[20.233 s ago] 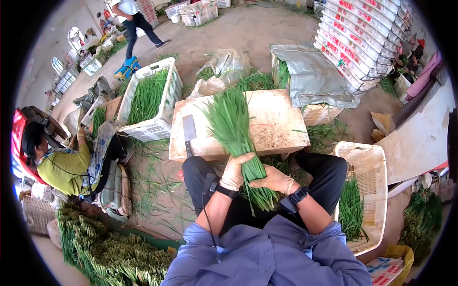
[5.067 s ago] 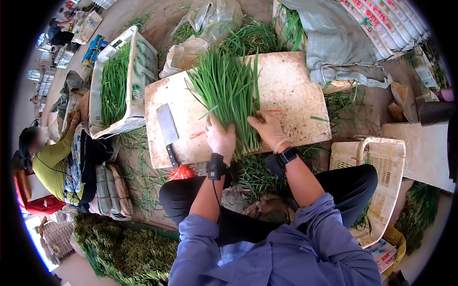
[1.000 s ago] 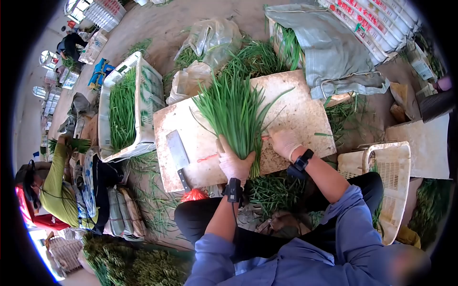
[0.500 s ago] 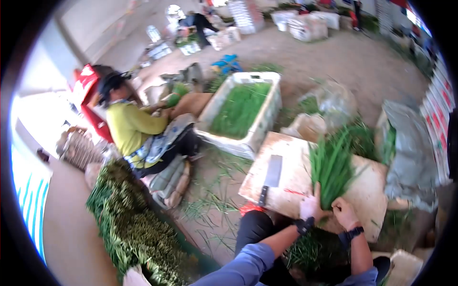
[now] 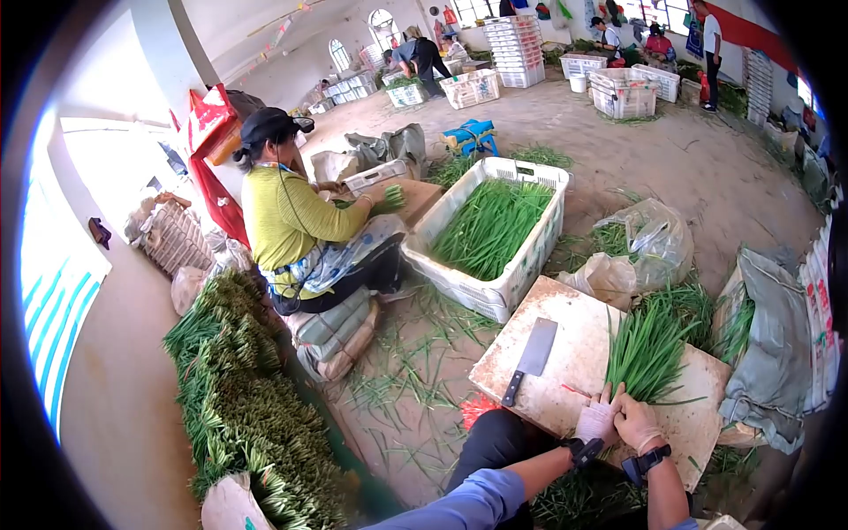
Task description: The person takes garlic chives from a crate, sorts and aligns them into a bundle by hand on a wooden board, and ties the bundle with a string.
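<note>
A bunch of long flat green leaves, garlic chives [image 5: 649,353], lies on the pale cutting board [image 5: 565,309] in front of me. My left hand [image 5: 597,420], in a light glove, is closed around its lower end. My right hand [image 5: 636,420] presses against the left at the same end, fingers closed on the chives; what lies between the fingertips is hidden. To the left on the board rests a cleaver [image 5: 533,353] with a black handle, touched by neither hand. A thin red strip [image 5: 579,389] lies near my left fingers.
A white crate [image 5: 488,287] of chives stands beyond the board. At left, a person in a yellow top [image 5: 296,216] sits handling greens. A heap of bundled greens [image 5: 256,397] lines the left side. Plastic bags [image 5: 658,243] and a grey sack [image 5: 767,327] stand right.
My right hand has come in against my left at the lower end of the chives. The camera view has shifted, showing more of the room's far side.
</note>
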### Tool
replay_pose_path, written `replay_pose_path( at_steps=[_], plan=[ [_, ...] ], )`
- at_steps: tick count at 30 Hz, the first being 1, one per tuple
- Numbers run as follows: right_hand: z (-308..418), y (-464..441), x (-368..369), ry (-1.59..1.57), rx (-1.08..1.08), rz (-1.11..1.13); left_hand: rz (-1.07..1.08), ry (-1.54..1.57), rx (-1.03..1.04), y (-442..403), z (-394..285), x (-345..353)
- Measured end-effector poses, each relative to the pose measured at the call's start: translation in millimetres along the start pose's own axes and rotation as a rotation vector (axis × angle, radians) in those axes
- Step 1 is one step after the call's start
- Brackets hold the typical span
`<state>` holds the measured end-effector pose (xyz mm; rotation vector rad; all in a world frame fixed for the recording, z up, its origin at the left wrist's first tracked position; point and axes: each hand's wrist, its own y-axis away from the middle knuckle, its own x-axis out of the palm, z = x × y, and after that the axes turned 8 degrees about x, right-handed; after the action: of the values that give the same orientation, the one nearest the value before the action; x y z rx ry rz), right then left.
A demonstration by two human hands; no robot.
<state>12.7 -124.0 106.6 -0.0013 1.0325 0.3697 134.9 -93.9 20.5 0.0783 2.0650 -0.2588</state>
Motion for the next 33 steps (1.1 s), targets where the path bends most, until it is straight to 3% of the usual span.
replay_pose_path(
  at_steps=[6, 9, 12, 19, 23, 27, 29, 30, 31, 32, 33],
  plan=[
    [3, -13, 6, 0.075, -0.175, 0.028, -0.215, 0.041, 0.078, 3, 15, 25],
    [-2, -19, 16, -0.066, -0.254, -0.089, -0.212, 0.084, 0.044, 4, 19, 31],
    [18, -5, -7, -0.544, -0.004, -0.034, -0.106, 0.023, 0.001, 4, 19, 33],
    [-17, 11, 28, -0.368, 0.008, -0.183, -0.099, 0.061, -0.03, -1, 4, 2],
    [-11, 6, 21, -0.036, -0.031, -0.122, -0.092, 0.1, -0.034, 0, 8, 5],
    [-12, -5, 19, -0.005, -0.05, -0.117, -0.132, 0.139, -0.05, 1, 15, 17],
    [-14, -5, 17, -0.069, -0.088, -0.094, 0.173, 0.082, -0.247, -3, 6, 2],
    [-17, -6, 19, -0.073, -0.093, -0.09, 0.017, 0.04, -0.133, 3, 19, 28],
    [-27, -7, 30, -0.082, -0.139, -0.143, 0.029, 0.231, -0.179, 3, 13, 12],
    [-24, -6, 23, -0.105, -0.068, -0.105, -0.26, 0.288, -0.058, 0, 15, 15],
    [-18, -8, 16, -0.132, -0.016, -0.078, -0.161, 0.284, -0.115, -2, 14, 9]
  ],
)
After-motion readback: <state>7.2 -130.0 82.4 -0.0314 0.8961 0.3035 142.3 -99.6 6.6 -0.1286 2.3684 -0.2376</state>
